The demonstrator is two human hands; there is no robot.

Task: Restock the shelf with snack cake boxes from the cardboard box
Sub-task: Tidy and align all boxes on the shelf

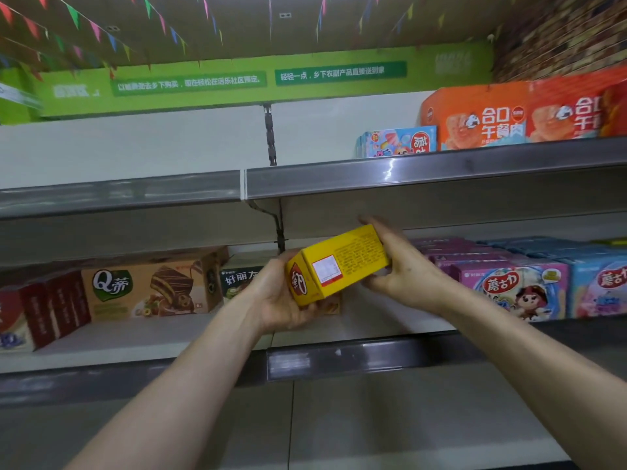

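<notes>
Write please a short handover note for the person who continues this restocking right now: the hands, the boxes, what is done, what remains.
Left hand: grips the near end of the yellow box.
Right hand: holds the far end of it.
The box is tilted, in the air before the middle shelf, in front of the gap between the brown Q box and the purple boxes.
Done: the box is lifted to shelf height.
Left: set it into the gap. The cardboard supply box is not in view.
</notes>
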